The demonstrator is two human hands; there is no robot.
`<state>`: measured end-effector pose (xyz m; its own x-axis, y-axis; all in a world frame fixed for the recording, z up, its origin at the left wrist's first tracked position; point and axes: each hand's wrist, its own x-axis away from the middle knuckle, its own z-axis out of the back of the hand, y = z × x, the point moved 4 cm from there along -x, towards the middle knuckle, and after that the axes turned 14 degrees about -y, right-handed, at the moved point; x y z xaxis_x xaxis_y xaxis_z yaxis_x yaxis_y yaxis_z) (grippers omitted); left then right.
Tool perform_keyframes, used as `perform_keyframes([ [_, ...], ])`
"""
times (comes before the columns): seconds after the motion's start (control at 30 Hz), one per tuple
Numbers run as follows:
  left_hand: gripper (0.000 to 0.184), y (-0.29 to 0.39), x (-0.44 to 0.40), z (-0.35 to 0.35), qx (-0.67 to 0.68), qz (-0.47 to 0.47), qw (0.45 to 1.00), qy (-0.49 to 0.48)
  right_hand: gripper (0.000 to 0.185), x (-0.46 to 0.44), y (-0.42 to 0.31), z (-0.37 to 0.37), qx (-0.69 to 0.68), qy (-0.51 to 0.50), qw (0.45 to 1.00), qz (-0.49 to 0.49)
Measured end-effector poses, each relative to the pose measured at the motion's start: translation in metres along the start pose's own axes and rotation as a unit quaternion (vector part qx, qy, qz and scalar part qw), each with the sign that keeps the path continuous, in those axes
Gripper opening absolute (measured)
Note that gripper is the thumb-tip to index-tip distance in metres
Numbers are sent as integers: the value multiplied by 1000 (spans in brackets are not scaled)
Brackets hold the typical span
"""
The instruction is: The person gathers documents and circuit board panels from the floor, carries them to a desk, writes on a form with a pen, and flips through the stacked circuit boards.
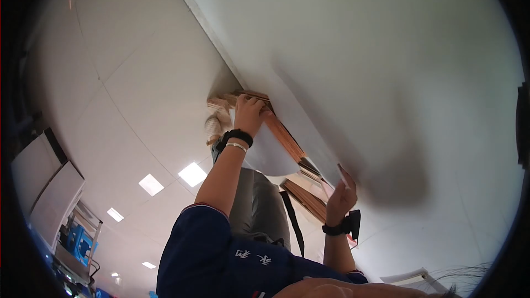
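Observation:
My left hand is at the far end of a stack of thin boards with brown edges, its fingers bent over the top edges. A large white sheet stands beside the stack, close to the wall. My right hand is closed on the near end of this sheet, thumb and fingers pressed together at its edge. Another pale panel faces my legs on the other side of the brown edges. Both wrists carry black bands. Whether the left fingers hold one board or several is hidden.
A white wall rises along the right, meeting the pale tiled floor. More brown-edged boards stand between my legs and right forearm. A black strap hangs nearby. At far left are white panels and a blue object in a metal frame.

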<state>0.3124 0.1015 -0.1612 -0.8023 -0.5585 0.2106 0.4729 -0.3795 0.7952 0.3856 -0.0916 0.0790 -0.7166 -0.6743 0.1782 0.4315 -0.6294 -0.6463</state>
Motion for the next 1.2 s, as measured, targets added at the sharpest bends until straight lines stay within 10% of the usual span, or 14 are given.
perform_keyframes([
  [0.3,20,-3,-2,-5,-27,27,999,-26,31,-25,18,-40,104,-139,985,-9],
  [0.73,42,-45,89,45,-21,121,989,77,37,13,-14,-27,125,-62,990,34],
  [1.0,21,-150,273,-5,214,365,899,-113,29,167,78,-104,-95,-446,863,-216],
  [1.1,22,-115,282,6,197,338,911,-128,26,223,96,-106,-36,-403,905,-129],
  [1.2,23,-137,315,-19,228,312,913,-135,28,314,154,-112,-236,-345,860,-293],
])
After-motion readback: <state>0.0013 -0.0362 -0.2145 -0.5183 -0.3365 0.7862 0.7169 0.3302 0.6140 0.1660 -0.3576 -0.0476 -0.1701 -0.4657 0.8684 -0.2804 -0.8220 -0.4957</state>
